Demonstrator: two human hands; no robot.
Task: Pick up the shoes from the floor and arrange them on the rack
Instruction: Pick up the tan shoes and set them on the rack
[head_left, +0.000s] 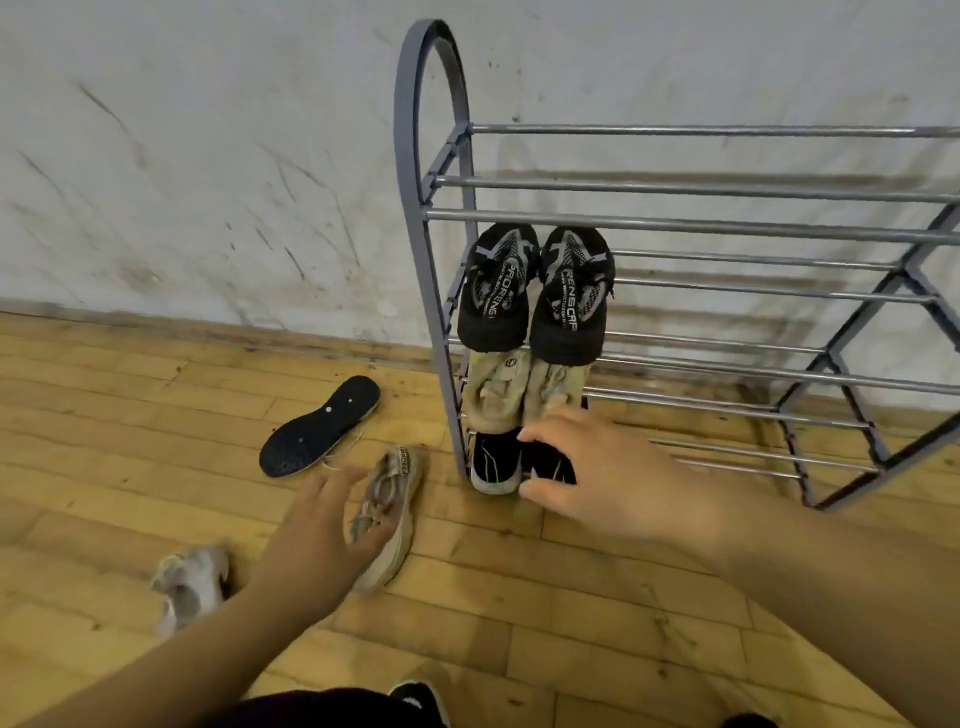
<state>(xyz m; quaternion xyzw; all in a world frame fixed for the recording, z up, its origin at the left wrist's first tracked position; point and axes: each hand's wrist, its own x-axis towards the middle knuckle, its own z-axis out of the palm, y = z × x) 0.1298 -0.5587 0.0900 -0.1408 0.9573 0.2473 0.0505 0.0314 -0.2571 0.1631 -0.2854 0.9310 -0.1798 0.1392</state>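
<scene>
Dark clothing (332, 706) of the person occupies the bottom edge at 6 o'clock, with both bare forearms extending upward from it.

Left hand (317, 540): fingers loosely spread, palm down, resting against the left side of a beige sneaker (389, 514) that lies on the wooden floor (571, 613). The fingers touch the laced upper; whether they grip it cannot be told. A second pale sneaker (189, 584) lies at 8 o'clock from this hand, apart from it. A black sandal (319, 427), sole up, lies on the floor at 12 o'clock from the same hand.

Right hand (608, 478): fingers spread and curved, positioned over the right one of two black sneakers (493, 460) on the lowest tier of the grey metal rack (415, 208). Contact cannot be confirmed.

Rack contents, left end: black sandals (535, 291) on an upper tier, tan shoes (519, 395) on the tier below, black sneakers at the bottom. Rack stands against a scuffed white wall (208, 182).
</scene>
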